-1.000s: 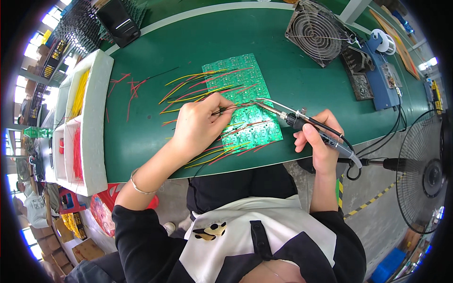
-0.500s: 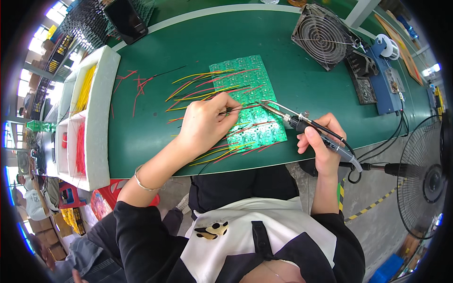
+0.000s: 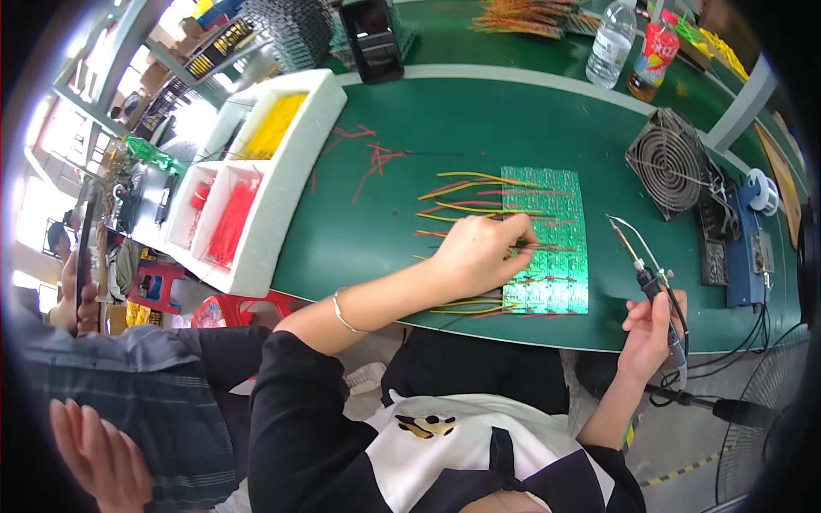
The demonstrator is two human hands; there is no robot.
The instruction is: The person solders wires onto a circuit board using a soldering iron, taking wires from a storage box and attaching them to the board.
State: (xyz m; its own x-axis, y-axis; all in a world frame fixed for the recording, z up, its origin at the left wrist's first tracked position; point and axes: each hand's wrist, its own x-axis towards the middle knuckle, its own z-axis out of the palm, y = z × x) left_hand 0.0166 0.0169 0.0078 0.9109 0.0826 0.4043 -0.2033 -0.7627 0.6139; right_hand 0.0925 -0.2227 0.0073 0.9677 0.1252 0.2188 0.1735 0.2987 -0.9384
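A green panel of small circuit boards (image 3: 560,299) lies on the green worktop, with several red, yellow and dark wires (image 3: 462,205) running out over its left side. My left hand (image 3: 479,252) rests over the panel's left edge, thumb and fingers pinched around a thin wire, mostly hidden by the fingers. To the right of the panel, my right hand (image 3: 648,338) grips a soldering iron (image 3: 652,286). A thin bent metal tube runs alongside the iron. Its tip points up and left, raised and apart from the boards.
At left stands a white foam box (image 3: 304,184) of red and yellow wires; red scraps (image 3: 372,158) lie beside it. A square fan (image 3: 671,167) and a blue soldering unit (image 3: 747,248) with a solder spool stand at right. Bottles (image 3: 611,47) stand behind. Another person's hand (image 3: 98,457) shows lower left.
The soldering iron has moved away from the boards to the right, with my right hand. My left hand stays pinched at the boards. The view has turned, bringing bottles and another person into sight.
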